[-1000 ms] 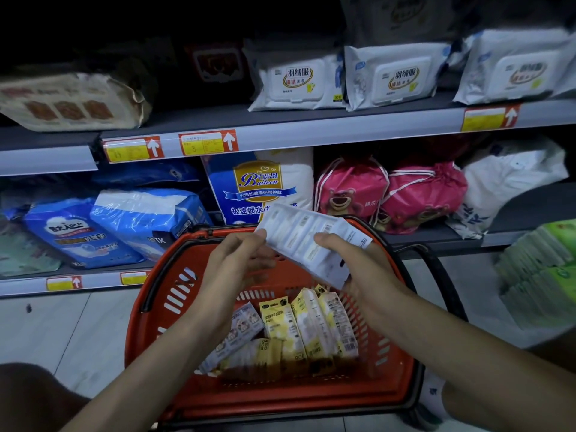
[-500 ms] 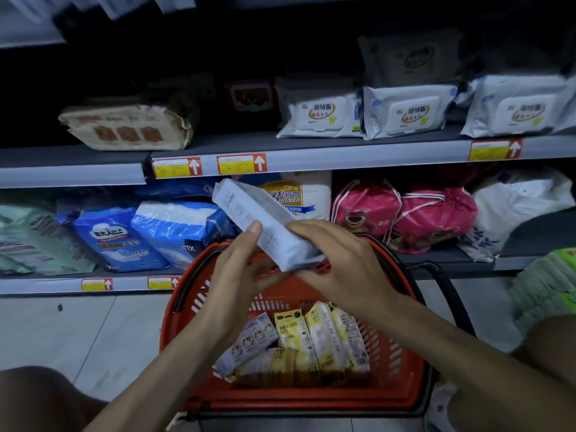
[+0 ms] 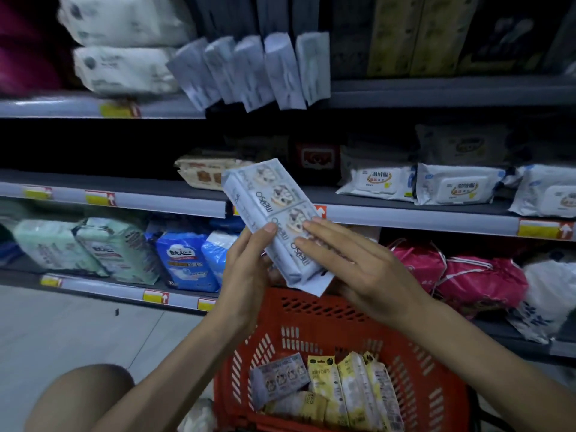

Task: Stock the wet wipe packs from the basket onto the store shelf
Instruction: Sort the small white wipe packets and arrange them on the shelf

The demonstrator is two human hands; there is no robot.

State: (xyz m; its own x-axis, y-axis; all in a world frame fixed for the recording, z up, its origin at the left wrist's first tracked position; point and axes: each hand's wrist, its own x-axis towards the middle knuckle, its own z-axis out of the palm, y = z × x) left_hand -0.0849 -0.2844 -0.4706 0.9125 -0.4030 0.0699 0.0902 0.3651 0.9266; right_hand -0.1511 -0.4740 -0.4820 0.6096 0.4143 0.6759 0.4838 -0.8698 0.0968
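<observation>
A long pale-blue wet wipe pack (image 3: pixel 274 210) with cartoon pictures is held tilted above the red basket (image 3: pixel 314 310). My left hand (image 3: pixel 246 275) grips its lower left edge, thumb on the front. My right hand (image 3: pixel 358 269) lies on its lower right side with fingers stretched flat over it. In the basket lie another blue wet wipe pack (image 3: pixel 279 378) and several yellow packs (image 3: pixel 355 388). A row of matching pale-blue packs (image 3: pixel 255 70) stands upright on the upper shelf (image 3: pixel 436 92).
The middle shelf (image 3: pixel 156 194) carries white lidded wipe packs (image 3: pixel 452 185) at right and a brown pack (image 3: pixel 202 173). The lower shelf holds blue and green diaper bags (image 3: pixel 184 260) and pink bags (image 3: pixel 473 282). Grey floor (image 3: pixel 78 332) lies at left, my knee (image 3: pixel 84 397) below.
Both hands have raised the blue pack and turned its printed front toward me. My view has tilted up, so the upper shelf with the standing packs has come into sight.
</observation>
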